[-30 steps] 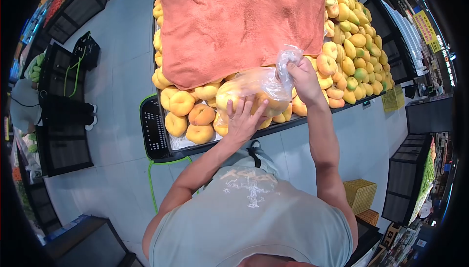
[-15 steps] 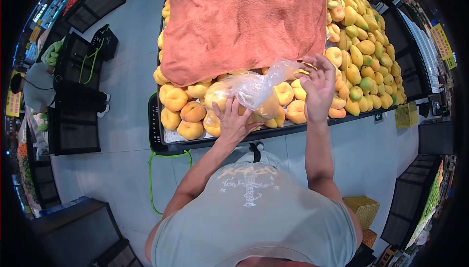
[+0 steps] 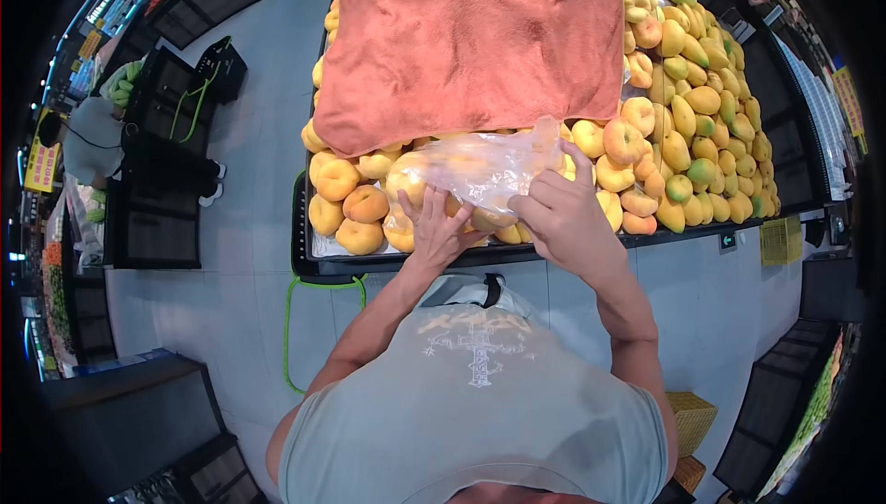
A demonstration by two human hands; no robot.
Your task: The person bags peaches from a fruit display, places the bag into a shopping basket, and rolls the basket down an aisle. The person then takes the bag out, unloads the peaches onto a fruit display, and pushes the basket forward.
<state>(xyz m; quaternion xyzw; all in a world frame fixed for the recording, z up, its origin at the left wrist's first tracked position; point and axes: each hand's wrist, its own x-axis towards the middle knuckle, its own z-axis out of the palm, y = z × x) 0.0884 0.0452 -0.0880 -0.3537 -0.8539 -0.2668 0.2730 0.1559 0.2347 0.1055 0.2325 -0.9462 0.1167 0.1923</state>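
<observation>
A clear plastic bag with yellow peaches inside lies at the front edge of the fruit display. My left hand rests against the bag's near left side, its fingers spread. At the bag's right end my right hand has its fingers bent and pressed on the plastic. Loose peaches lie to the left of the bag, and more to its right. Behind it, an orange-red cloth covers the middle of the pile.
Mangoes are heaped at the right. A black basket with a green handle hangs at the display's left corner. A person stands far left by dark stands. Yellow baskets sit on the floor at lower right.
My right hand let go of the bag's twisted neck, opened, then came back down to the bag's right end with fingers closed. The neck now lies flatter. The view has shifted slightly.
</observation>
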